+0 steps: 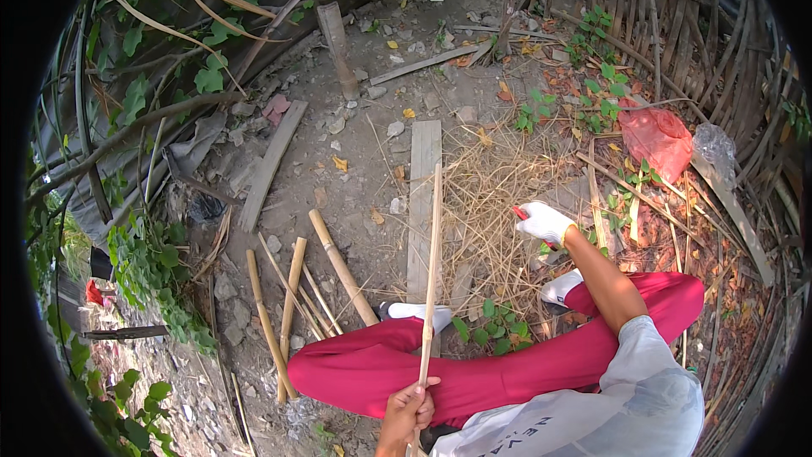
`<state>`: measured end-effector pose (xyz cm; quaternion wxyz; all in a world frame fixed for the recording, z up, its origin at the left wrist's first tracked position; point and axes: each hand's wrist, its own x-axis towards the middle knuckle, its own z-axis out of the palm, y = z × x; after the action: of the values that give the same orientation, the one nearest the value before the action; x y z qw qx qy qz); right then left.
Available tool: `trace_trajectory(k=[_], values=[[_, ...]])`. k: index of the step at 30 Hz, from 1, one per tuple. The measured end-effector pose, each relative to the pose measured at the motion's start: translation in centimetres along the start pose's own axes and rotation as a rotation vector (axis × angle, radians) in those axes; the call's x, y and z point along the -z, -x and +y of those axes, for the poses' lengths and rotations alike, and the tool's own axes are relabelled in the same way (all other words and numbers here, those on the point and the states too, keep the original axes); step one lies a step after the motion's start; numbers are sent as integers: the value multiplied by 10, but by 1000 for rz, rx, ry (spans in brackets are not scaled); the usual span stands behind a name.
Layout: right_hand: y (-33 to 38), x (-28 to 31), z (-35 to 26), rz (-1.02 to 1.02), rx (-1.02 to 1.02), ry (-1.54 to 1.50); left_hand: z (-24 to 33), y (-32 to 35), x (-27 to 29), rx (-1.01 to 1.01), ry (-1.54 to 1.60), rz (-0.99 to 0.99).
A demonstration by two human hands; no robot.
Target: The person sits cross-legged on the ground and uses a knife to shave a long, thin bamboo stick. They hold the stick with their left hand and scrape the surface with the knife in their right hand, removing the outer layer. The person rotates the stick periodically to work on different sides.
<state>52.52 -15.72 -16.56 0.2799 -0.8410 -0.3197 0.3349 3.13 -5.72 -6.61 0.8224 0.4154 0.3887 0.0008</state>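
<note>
My bare left hand [408,410] is closed around the lower part of a long, pale bamboo strip [432,279]. The strip stands nearly upright in view, crossing in front of my red trousers [516,377] and a grey plank [425,203] on the ground. In a white glove, my right hand [544,224] is closed on a small red tool [518,213]. Only red bits of it stick out at both sides of the fist, so its kind is hidden. This hand is held out over a heap of dry straw-like shavings [482,195], apart from the strip.
Several bamboo poles [338,262] lie left of my knee. A loose board [273,165] and an upright wooden post [337,51] are farther off. At the right lie a red plastic bag [655,140] and sticks. A slatted fence [719,51] bounds the far right; leafy vines [152,279] grow at left.
</note>
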Motion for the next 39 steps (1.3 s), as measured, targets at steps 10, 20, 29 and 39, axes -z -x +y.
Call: trace_trajectory(k=[10, 20, 29, 39], values=[[54, -26, -113, -188, 237, -707, 0, -20, 2, -6, 225, -178], [62, -39, -121, -113, 292, -677, -3, -24, -4, -67, 150, -137], [70, -42, -130, -82, 311, -632, 6, -29, -21, -89, 36, -57], [100, -53, -157, 110, 409, -121, 4, -38, -39, -254, -94, 168]])
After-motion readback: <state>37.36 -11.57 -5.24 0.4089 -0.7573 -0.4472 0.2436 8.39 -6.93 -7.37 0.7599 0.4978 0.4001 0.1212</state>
